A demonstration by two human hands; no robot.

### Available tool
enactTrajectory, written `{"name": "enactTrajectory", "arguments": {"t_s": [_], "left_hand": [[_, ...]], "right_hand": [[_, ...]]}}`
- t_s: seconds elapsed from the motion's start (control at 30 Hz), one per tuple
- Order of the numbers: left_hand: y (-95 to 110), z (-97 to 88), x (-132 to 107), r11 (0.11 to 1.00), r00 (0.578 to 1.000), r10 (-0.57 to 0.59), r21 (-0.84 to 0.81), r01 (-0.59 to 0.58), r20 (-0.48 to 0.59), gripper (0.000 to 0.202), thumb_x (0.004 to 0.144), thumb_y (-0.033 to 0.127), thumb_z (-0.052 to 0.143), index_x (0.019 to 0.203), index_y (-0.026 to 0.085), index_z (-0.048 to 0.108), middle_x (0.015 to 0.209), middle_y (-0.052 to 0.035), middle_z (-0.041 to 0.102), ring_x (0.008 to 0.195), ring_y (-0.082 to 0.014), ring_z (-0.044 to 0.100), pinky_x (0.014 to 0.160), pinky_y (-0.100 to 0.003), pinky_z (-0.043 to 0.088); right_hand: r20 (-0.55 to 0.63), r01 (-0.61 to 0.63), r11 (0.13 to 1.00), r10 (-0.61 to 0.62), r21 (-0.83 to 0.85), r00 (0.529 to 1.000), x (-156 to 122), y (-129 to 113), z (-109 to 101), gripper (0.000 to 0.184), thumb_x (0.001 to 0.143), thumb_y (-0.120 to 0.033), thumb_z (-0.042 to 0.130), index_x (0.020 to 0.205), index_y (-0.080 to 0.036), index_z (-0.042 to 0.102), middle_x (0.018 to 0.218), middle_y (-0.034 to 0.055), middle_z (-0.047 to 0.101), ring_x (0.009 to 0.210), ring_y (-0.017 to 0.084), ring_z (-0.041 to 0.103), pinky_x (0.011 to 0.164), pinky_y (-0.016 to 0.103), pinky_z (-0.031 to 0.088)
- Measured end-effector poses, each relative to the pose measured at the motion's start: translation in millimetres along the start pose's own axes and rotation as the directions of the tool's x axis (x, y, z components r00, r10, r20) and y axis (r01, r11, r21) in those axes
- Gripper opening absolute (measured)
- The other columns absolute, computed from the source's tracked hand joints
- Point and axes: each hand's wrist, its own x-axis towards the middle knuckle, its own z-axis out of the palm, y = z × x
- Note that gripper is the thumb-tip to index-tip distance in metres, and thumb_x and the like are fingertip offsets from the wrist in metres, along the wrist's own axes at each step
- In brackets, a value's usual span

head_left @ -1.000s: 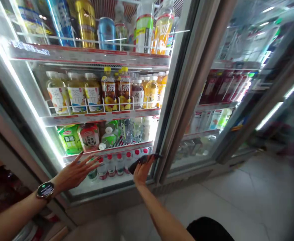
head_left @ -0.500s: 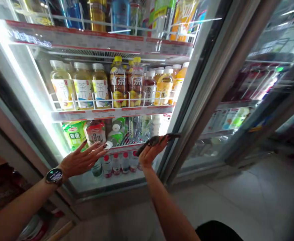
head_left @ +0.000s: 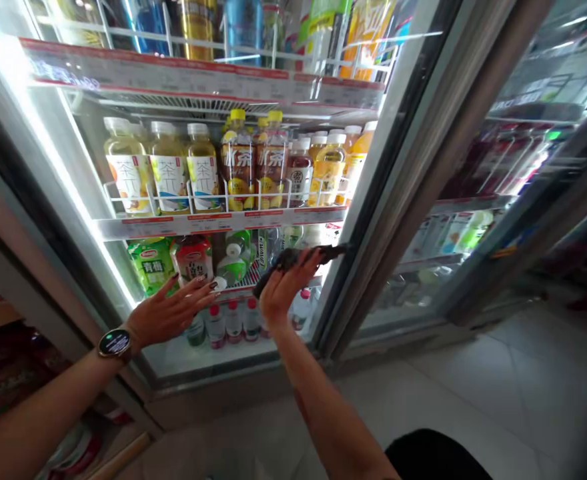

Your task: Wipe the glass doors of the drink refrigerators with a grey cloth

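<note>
My left hand (head_left: pixel 168 313), with a watch (head_left: pixel 114 342) on the wrist, is open. Its fingers are spread in front of the lit drinks fridge, at the red-labelled bottle (head_left: pixel 192 259) and a green bottle lying on its side (head_left: pixel 233 263). My right hand (head_left: pixel 281 290) is raised beside it, near the metal door frame (head_left: pixel 398 200). Its fingers close round a slim dark thing (head_left: pixel 298 259) that I cannot make out. Small red-capped water bottles (head_left: pixel 226 323) stand below both hands. I cannot tell whether either hand touches glass.
Tea and juice bottles (head_left: pixel 168 170) fill the wire shelf (head_left: pixel 213 223) above the hands, with cans and bottles higher up. A second glass door (head_left: pixel 473 200) with more drinks stands to the right. Pale floor tiles (head_left: pixel 473 400) lie below; goods shelves (head_left: pixel 3 373) are at the far left.
Both hands have risen, from the level of the water bottles up to the shelf above. The right hand carried the dark thing up with it. The left stayed spread.
</note>
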Motion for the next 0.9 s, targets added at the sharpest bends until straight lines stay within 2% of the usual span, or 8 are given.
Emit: {"name": "enactTrajectory", "arguments": {"t_s": [0.07, 0.17, 0.3, 0.37, 0.47, 0.7, 0.8, 0.9], "left_hand": [[0.6, -0.9, 1.2, 1.0, 1.0, 0.001, 0.009, -0.001, -0.019, 0.057, 0.099, 0.028, 0.058, 0.155, 0.031, 0.05, 0.161, 0.0026, 0.05, 0.161, -0.0183, 0.028, 0.138, -0.047, 0.004], [1.3, -3.0, 3.4, 0.999, 0.999, 0.01, 0.037, -0.009, -0.03, 0.053, 0.1, 0.029, 0.056, 0.153, 0.029, 0.053, 0.163, 0.0031, 0.047, 0.164, -0.0186, 0.018, 0.138, -0.048, 0.004], [1.3, -3.4, 3.9, 0.999, 1.0, 0.012, 0.048, -0.011, -0.02, 0.055, 0.098, 0.027, 0.056, 0.153, 0.028, 0.054, 0.164, 0.002, 0.045, 0.164, -0.019, 0.017, 0.138, -0.047, 0.003], [0.8, -2.3, 3.0, 0.999, 1.0, 0.012, 0.04, -0.011, -0.028, 0.056, 0.097, 0.026, 0.057, 0.153, 0.028, 0.053, 0.163, 0.0014, 0.047, 0.164, -0.0188, 0.019, 0.138, -0.047, 0.003], [0.7, -0.3, 0.3, 1.0, 1.0, 0.013, 0.023, -0.012, -0.023, 0.057, 0.098, 0.028, 0.056, 0.155, 0.028, 0.051, 0.161, 0.0004, 0.051, 0.162, -0.0186, 0.025, 0.137, -0.047, 0.002], [1.2, 3.2, -4.4, 1.0, 1.0, -0.014, 0.013, 0.014, 0.003, 0.056, 0.101, 0.028, 0.051, 0.157, 0.029, 0.048, 0.162, 0.0016, 0.049, 0.16, -0.0181, 0.031, 0.137, -0.046, 0.002], [-1.9, 5.2, -2.3, 1.0, 1.0, -0.01, 0.008, 0.01, -0.007, 0.058, 0.1, 0.028, 0.055, 0.158, 0.031, 0.047, 0.161, 0.0006, 0.051, 0.159, -0.018, 0.033, 0.137, -0.046, 0.001], [4.1, 1.4, -0.8, 0.998, 0.998, -0.037, -0.045, 0.035, -0.046, 0.057, 0.098, 0.025, 0.055, 0.155, 0.029, 0.05, 0.157, -0.002, 0.057, 0.156, -0.0187, 0.038, 0.137, -0.046, 0.003]], "right_hand": [[0.068, 0.126, 0.992, -0.124, -0.029, 0.99, -1.0, 3.3, 0.3, 0.076, 0.104, -0.029, 0.033, 0.17, -0.017, -0.002, 0.178, 0.0197, 0.0, 0.165, 0.039, -0.002, 0.124, 0.079, 0.015], [0.139, 0.294, 0.954, -0.283, -0.065, 0.949, -63.0, 22.9, -7.9, 0.082, 0.099, -0.021, 0.04, 0.17, -0.014, -0.001, 0.176, 0.0233, 0.007, 0.164, 0.042, 0.005, 0.121, 0.08, 0.024], [0.242, 0.466, 0.884, -0.458, 0.026, 0.855, -167.0, 51.6, -33.9, 0.086, 0.087, -0.008, 0.043, 0.169, -0.021, 0.019, 0.158, 0.0191, 0.052, 0.148, 0.036, 0.048, 0.114, 0.062, 0.049], [0.29, 0.521, 0.852, -0.514, 0.06, 0.807, -183.2, 56.6, -41.7, 0.086, 0.084, -0.005, 0.042, 0.167, -0.023, 0.029, 0.143, 0.0152, 0.066, 0.136, 0.031, 0.061, 0.11, 0.054, 0.054], [0.325, 0.551, 0.832, -0.54, 0.066, 0.777, -136.4, 39.8, -37.3, 0.081, 0.088, -0.01, 0.045, 0.167, -0.016, 0.028, 0.149, 0.0195, 0.061, 0.144, 0.034, 0.053, 0.114, 0.058, 0.051], [0.16, 0.488, 0.872, -0.478, -0.028, 0.864, 108.4, -77.7, -17.2, 0.074, 0.101, -0.022, 0.037, 0.169, -0.012, 0.01, 0.178, 0.0157, 0.007, 0.166, 0.034, 0.0, 0.13, 0.068, 0.017], [0.179, 0.493, 0.869, -0.48, -0.035, 0.859, 87.5, -75.8, -16.9, 0.077, 0.099, -0.023, 0.042, 0.169, -0.009, 0.014, 0.177, 0.019, 0.012, 0.166, 0.036, 0.003, 0.13, 0.068, 0.018], [0.379, 0.595, 0.803, -0.56, 0.03, 0.737, -19.6, -29.2, -24.5, 0.078, 0.093, -0.021, 0.05, 0.167, -0.01, 0.026, 0.169, 0.0218, 0.036, 0.162, 0.039, 0.023, 0.127, 0.065, 0.03]]}}
